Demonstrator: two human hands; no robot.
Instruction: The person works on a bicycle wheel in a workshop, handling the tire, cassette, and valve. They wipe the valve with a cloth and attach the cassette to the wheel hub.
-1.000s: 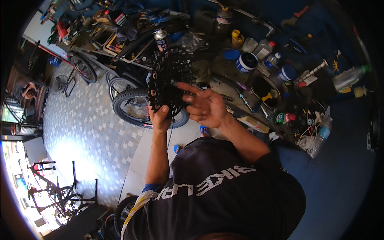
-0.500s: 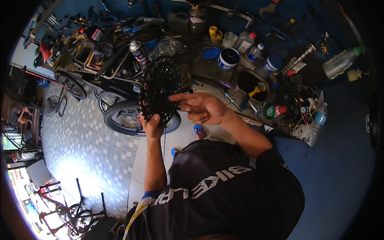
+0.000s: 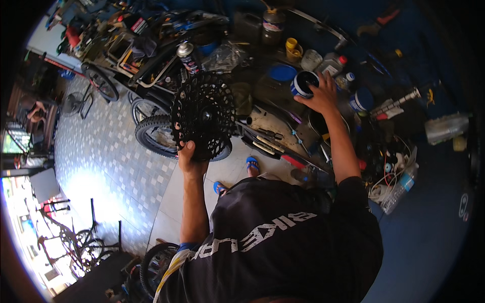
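My left hand point(image 3: 190, 159) grips a large black bicycle cassette point(image 3: 202, 113) by its lower edge, thumb on the near side. The cassette stands up in front of me, its toothed rings and central hole showing. Over at the workbench, my right hand point(image 3: 323, 96) reaches to a small white-and-blue tub point(image 3: 301, 87) with dark contents. Its fingers are apart, over the tub's mouth and rim; the fingertips inside are partly hidden. A blue lid point(image 3: 283, 72) lies just left of the tub.
Bottles, yellow cups point(image 3: 292, 48), a spray can point(image 3: 188, 56) and another blue tub point(image 3: 360, 100) crowd the bench. A bicycle wheel point(image 3: 151, 136) is behind the cassette. A plastic bottle point(image 3: 399, 189) lies at the right. Bike frames point(image 3: 70, 240) stand at the lower left.
My right hand has left the cassette's centre, where it was pointing, and moved right and away to the tub. The cassette stays in my left hand. The view has shifted a little.
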